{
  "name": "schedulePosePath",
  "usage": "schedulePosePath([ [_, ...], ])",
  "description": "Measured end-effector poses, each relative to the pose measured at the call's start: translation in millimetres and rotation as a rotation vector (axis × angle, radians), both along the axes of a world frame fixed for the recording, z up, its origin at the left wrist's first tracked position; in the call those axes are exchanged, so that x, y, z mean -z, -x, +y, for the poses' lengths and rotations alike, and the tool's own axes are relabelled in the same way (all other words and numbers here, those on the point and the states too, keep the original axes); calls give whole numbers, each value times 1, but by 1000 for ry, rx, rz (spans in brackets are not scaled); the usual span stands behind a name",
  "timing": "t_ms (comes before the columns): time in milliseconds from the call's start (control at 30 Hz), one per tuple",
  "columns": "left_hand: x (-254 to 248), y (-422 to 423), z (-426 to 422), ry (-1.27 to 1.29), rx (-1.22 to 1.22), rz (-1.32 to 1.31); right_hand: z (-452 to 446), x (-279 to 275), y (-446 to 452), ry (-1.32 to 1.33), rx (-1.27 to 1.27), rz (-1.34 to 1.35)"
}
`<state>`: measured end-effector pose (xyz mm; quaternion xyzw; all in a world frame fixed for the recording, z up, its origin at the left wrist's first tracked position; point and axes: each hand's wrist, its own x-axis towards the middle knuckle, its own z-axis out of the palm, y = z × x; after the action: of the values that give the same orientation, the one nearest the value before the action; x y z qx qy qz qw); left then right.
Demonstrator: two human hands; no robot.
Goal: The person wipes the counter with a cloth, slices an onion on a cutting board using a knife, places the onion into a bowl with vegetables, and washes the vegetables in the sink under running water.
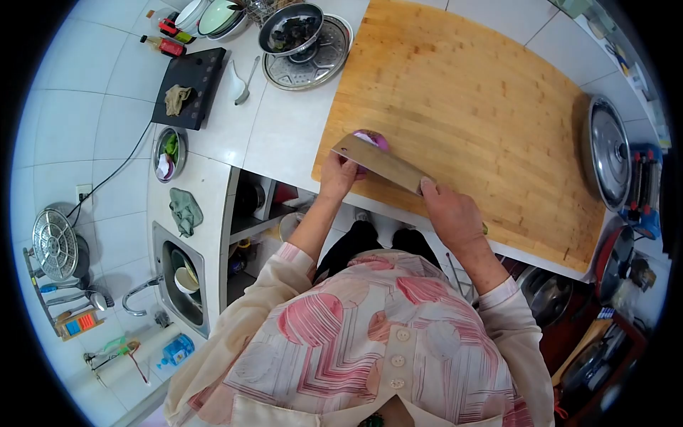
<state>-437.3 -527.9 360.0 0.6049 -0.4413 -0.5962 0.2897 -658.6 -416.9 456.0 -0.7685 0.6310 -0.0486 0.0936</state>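
A cleaver (384, 165) is in my right hand (453, 213), its fingers closed around the handle near the front edge of the wooden cutting board (469, 85). The broad blade slants up and left over a purple and white piece of red onion (373, 136). My left hand (337, 175) has its fingers closed against the onion at the board's left front corner. The blade covers part of the onion and some of my left fingertips, so the cutting edge's contact is hidden.
A steel pan (291, 30) with dark food sits on a round metal tray. A steel bowl (170, 154) holds green and purple vegetables. A large steel lid (609, 153) leans at the board's right edge. The sink (179, 277) lies to the left.
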Motion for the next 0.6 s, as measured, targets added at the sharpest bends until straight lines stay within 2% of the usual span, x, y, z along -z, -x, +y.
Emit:
schedulePosePath([
  [67, 9, -4, 1, 68, 10, 125, -1, -1, -2, 2, -2, 35],
  [167, -5, 0, -1, 42, 13, 128, -4, 0, -3, 6, -11, 36],
  [300, 8, -2, 1, 60, -24, 149, -12, 0, -4, -40, -22, 65],
  [367, 19, -4, -1, 129, -16, 102, -17, 1, -5, -87, -19, 54],
  [500, 17, -6, -1, 63, -12, 135, -30, -2, -9, -164, 9, 34],
  [600, 18, -6, -3, 61, 81, 60, -47, -2, -17, -179, -2, -70],
])
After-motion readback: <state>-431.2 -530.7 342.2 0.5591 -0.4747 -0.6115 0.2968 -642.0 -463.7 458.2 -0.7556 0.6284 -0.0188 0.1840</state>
